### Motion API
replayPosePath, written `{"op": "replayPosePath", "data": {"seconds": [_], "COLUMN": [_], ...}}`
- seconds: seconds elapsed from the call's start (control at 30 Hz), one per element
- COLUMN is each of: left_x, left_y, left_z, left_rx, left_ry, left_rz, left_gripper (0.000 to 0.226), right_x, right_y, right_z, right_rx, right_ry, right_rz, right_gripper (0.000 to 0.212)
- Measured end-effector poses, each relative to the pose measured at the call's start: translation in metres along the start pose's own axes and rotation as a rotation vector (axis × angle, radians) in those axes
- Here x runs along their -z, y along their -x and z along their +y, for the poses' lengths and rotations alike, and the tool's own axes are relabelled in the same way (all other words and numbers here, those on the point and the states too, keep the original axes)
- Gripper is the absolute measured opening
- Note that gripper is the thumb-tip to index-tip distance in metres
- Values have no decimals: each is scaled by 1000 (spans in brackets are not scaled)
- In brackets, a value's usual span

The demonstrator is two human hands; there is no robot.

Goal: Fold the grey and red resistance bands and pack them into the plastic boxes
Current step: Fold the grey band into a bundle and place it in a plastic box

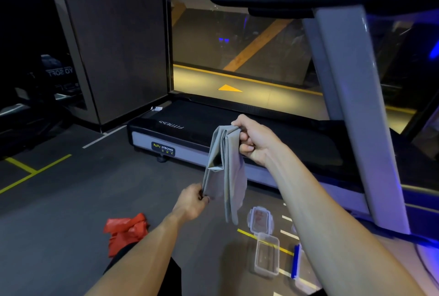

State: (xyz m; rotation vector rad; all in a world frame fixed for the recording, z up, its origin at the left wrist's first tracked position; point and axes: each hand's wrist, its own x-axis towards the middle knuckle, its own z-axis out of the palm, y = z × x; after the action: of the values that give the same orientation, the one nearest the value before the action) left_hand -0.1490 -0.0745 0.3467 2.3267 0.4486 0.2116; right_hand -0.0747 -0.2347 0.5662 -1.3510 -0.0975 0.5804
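The grey resistance band (228, 172) hangs folded in several layers in front of me. My right hand (251, 140) grips its top end, fingers curled round it. Lower down, my left hand (192, 200) pinches the band's lower left edge. The red resistance band (124, 231) lies crumpled on the floor at the lower left, partly behind my left forearm. An open clear plastic box (266, 255) stands on the floor at the lower right, with its clear lid (260, 219) lying just beyond it.
A treadmill (237, 134) with a grey upright post (351, 96) stands across the floor ahead and to the right. A blue-edged item (296, 261) lies partly hidden behind my right forearm. Yellow lines mark the dark floor. A glass wall rises behind the treadmill.
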Motion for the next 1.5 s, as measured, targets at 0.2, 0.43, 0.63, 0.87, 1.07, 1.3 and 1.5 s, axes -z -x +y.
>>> {"op": "replayPosePath", "data": {"seconds": [0.2, 0.43, 0.63, 0.87, 1.07, 1.3, 1.5], "left_x": [1, 8, -7, 13, 86, 154, 141], "left_y": [1, 8, -9, 10, 24, 45, 26], "left_z": [-9, -9, -32, -6, 45, 96, 89], "left_rx": [56, 46, 149, 90, -239, -424, -445], "left_ry": [19, -1, 330, 428, 658, 399, 334], "left_rz": [-33, -83, -120, -81, 234, -166, 131], "left_gripper": [7, 11, 34, 41, 60, 82, 29], "right_x": [-2, -9, -16, -20, -22, -36, -42], "right_y": [3, 5, 6, 10, 10, 7, -5], "right_z": [-1, -1, 0, 1, 11, 26, 34], "right_rx": [12, 16, 6, 8, 17, 28, -14], "right_ry": [-5, 3, 6, 18, 33, 77, 97], "right_rz": [-2, -13, -43, -30, 17, 77, 71], "right_gripper": [23, 23, 22, 23, 19, 15, 6]}}
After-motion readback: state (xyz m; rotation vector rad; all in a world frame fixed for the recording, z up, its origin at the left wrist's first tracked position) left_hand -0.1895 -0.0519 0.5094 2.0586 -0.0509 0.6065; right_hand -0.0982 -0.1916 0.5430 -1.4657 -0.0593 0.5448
